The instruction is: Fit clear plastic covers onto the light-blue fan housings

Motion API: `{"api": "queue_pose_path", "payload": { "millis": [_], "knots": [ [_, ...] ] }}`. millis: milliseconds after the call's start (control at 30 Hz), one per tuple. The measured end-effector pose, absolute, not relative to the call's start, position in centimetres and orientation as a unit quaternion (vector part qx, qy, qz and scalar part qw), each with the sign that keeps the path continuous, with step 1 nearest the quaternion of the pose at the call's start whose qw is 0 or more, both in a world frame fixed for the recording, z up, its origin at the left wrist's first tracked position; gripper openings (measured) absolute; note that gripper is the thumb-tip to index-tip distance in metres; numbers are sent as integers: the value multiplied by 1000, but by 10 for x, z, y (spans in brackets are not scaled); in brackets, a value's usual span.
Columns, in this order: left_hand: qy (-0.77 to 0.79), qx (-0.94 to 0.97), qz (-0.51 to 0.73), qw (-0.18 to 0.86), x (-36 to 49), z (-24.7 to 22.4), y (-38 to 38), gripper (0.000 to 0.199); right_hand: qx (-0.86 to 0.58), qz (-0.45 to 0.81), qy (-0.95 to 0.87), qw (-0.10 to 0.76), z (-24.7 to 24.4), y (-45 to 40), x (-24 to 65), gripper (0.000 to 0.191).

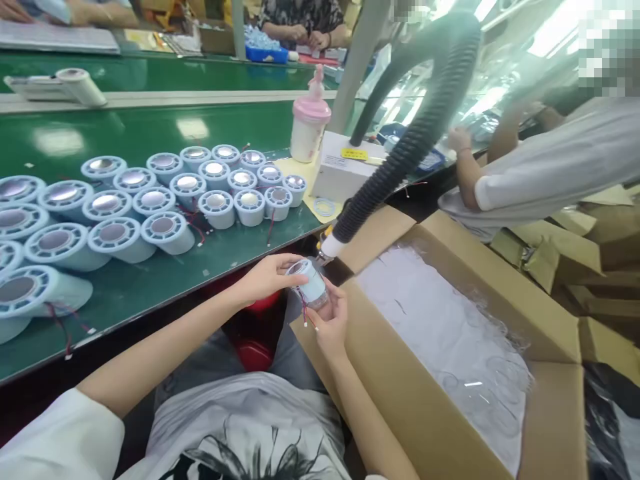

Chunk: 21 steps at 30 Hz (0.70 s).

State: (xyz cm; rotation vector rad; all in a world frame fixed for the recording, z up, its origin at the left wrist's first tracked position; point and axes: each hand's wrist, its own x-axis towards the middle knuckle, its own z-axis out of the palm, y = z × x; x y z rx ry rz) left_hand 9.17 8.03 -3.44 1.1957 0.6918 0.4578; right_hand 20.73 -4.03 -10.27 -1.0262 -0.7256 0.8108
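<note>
A light blue cylindrical part point(313, 285) with a round dark disc on its end and thin red and dark wires is held between my hands, tilted, above my lap. My left hand point(270, 279) pinches its upper end, thumb along the side. My right hand point(334, 323) is closed round a clear plastic cover point(323, 308) at the lower end; the cover seems to surround part of the cylinder. Just above the part is the white nozzle point(330, 247) of a black corrugated hose point(395, 173). Whether they touch, I cannot tell.
Several similar blue cylinders point(167, 230) stand on the green bench point(225, 247) at left. A pink-lidded bottle point(310, 127) and white box point(343, 167) stand behind. At right, an open carton point(400, 380) holds clear plastic pieces point(480, 393). Other people work across the bench and at right.
</note>
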Motion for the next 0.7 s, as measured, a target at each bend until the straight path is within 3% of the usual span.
{"api": "queue_pose_path", "payload": {
  "millis": [333, 567, 700],
  "knots": [
    [312, 593, 172, 722, 97, -30, 97, 60, -430, 404, -352, 727, -102, -23, 232, 62],
    [164, 639, 86, 747, 62, -6, 70, 74, -409, 533, -374, 639, -62, -50, 240, 51],
    [149, 609, 80, 775, 47, 6, 54, 67, -413, 603, -353, 584, -40, -65, 238, 49]
  ]
}}
